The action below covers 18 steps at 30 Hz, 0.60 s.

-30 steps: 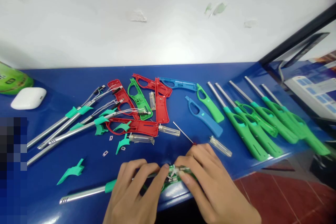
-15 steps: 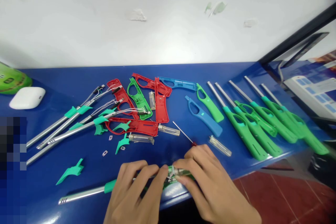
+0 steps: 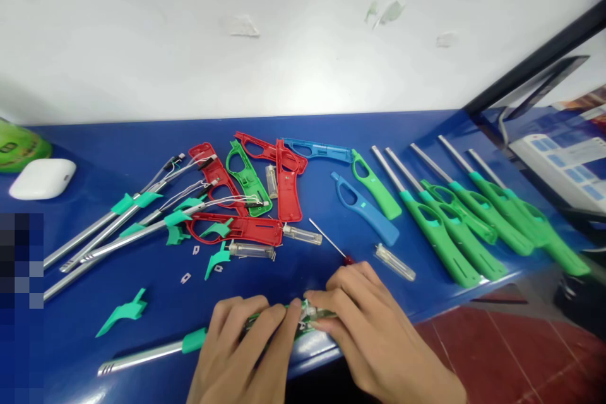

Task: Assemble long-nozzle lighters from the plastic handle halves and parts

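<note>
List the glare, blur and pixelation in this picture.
Head view, top: bright glow on the wall; head view, bottom: white glare on the table edge by the right hand; head view, left: a pixelated block; head view, right: soft floor tiles.

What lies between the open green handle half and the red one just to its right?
A clear fuel tank lies on the blue table between the green handle half and the red handle half, as the head view shows.
</note>
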Each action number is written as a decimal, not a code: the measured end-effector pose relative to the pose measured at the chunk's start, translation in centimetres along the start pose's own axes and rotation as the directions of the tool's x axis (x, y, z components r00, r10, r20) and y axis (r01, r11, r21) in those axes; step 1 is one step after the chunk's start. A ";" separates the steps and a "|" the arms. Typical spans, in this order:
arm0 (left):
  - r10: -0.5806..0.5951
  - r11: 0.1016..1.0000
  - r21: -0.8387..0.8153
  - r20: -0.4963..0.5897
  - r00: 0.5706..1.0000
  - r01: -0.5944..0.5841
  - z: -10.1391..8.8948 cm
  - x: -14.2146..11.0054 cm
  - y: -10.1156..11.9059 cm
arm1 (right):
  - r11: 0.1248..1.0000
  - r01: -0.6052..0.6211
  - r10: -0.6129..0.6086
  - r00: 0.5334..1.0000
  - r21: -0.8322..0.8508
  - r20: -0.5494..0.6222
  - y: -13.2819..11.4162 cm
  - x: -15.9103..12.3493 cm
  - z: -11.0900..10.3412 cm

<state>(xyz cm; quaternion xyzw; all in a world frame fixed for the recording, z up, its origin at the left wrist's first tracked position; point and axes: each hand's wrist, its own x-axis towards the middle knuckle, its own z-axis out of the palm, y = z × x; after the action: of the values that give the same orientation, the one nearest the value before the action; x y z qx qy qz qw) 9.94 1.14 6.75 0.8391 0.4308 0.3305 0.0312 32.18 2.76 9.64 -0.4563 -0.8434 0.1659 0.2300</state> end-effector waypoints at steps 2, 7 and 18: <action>0.022 0.999 0.029 0.010 1.000 -0.023 0.0 0.3 0.0 | 1.000 0.007 -0.007 1.000 -0.006 0.000 0.0 0.0 0.1; 0.063 0.996 0.055 0.062 0.996 -0.067 -0.6 0.2 -0.4 | 1.000 -0.005 0.005 1.000 0.004 0.004 -0.1 0.0 0.3; -0.009 0.999 0.044 0.095 0.995 0.004 -1.1 -1.6 -1.9 | 0.997 -0.075 0.075 0.995 -0.008 -0.064 0.3 -0.2 -0.6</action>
<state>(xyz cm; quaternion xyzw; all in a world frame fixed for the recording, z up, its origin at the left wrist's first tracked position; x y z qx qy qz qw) 7.30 0.93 6.14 0.8530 0.4388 0.2804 0.0343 32.80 2.82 9.95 -0.4939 -0.8188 0.1556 0.2478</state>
